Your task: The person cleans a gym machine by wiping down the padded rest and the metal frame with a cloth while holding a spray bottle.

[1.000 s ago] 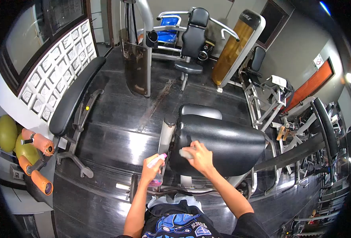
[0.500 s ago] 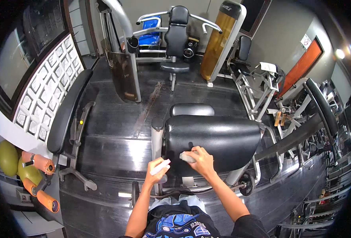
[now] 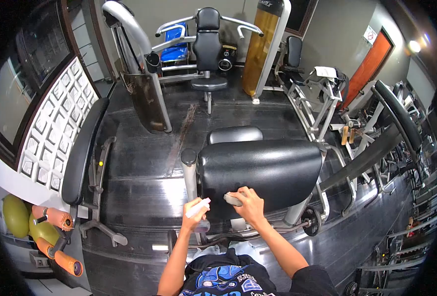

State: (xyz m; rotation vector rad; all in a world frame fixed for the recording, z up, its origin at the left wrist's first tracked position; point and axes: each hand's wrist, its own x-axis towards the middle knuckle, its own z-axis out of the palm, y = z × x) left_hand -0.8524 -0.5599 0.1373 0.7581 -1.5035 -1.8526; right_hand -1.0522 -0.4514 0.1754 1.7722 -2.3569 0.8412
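Note:
A black padded bench cushion [image 3: 268, 167] slopes in front of me, its surface shiny. My left hand [image 3: 192, 214] is closed around the neck of a spray bottle [image 3: 199, 208] with a white trigger head; part of its clear body shows below the fingers. Bunched in the fingers of my right hand [image 3: 250, 204] is a greyish cloth [image 3: 233, 199]. That hand is at the near left part of the cushion; whether the cloth presses on it I cannot tell. The bottle's nozzle points up and right, toward the cushion.
A curved barbell with a weight plate [image 3: 311, 221] lies below the cushion, close to my body. A long black bench [image 3: 85, 153] stands left, near foam rollers [image 3: 64, 260] and green balls [image 3: 16, 217]. Ahead is a shoulder press machine [image 3: 207, 49]; more machines [image 3: 322, 98] line the right.
The view has shifted slightly, so the room appears moved a little left at the top. Both hands keep their grips and stay nearly in place by the cushion.

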